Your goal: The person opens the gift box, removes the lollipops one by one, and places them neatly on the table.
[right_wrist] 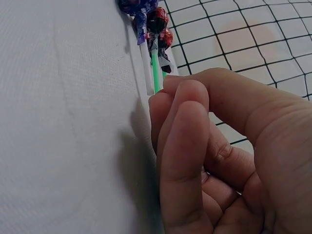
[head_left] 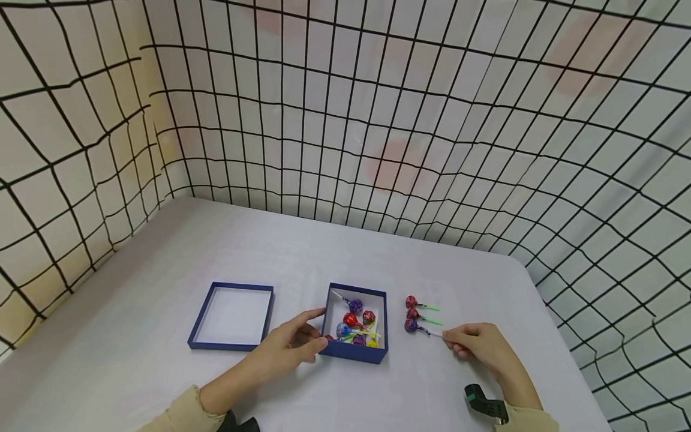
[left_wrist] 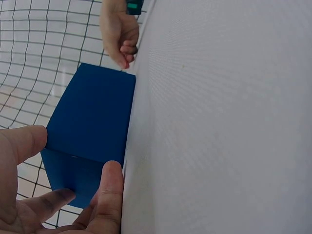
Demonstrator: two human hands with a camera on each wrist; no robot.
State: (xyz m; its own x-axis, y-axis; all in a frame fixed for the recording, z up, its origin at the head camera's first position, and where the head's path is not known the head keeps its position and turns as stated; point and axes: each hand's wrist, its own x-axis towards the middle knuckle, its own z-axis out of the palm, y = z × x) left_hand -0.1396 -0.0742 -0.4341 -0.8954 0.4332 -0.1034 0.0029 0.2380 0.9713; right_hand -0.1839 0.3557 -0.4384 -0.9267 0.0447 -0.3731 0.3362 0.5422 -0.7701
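Note:
My left hand (head_left: 285, 343) rests its fingertips and thumb against the left side of a blue box (head_left: 353, 351), at its front corner. In the left wrist view, its spread fingers touch the blue wall (left_wrist: 92, 112). Several wrapped lollipops (head_left: 351, 319) lie inside the box. To its right, my right hand (head_left: 483, 345) pinches the white stick end of a purple lollipop (head_left: 411, 326), which lies on the table. Just behind it two red lollipops (head_left: 411, 301) with green sticks lie in a row. In the right wrist view, the fingertips (right_wrist: 187, 122) are pressed together right at the stick ends.
A square lid (head_left: 232, 315), blue-rimmed and white inside, lies to the left of the box. White cloth covers the table (head_left: 324, 246). Black netting (head_left: 345, 114) over pale sheeting surrounds the back and sides. Each wrist carries a black device (head_left: 486, 405).

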